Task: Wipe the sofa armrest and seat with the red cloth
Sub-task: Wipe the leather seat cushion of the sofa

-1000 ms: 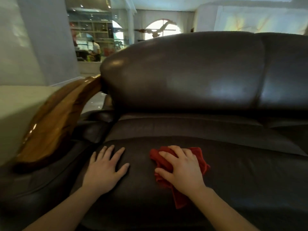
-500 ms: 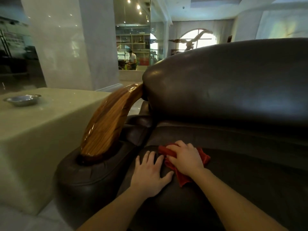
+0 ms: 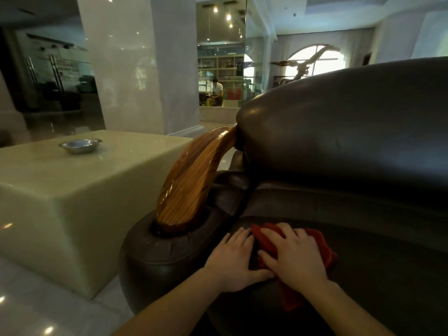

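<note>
The red cloth [image 3: 320,246] lies crumpled on the dark leather sofa seat [image 3: 388,275], near its left end. My right hand [image 3: 295,258] presses flat on top of the cloth, fingers spread. My left hand [image 3: 232,260] rests palm-down on the seat just left of the cloth, its thumb touching the cloth's edge. The armrest, a curved polished wooden piece [image 3: 191,180] set into a rounded leather roll [image 3: 164,251], rises just left of my left hand. The sofa's backrest [image 3: 339,141] bulges behind.
A pale stone block table [image 3: 72,190] stands left of the armrest, carrying a metal dish [image 3: 81,144]. Glossy floor [image 3: 36,306] lies below it. A white pillar [image 3: 135,69] stands behind, and a person sits far off at the back.
Both hands and the cloth have slid left along the seat toward the armrest, and my hands are now close together. My view has turned left, bringing the stone table and dish into sight.
</note>
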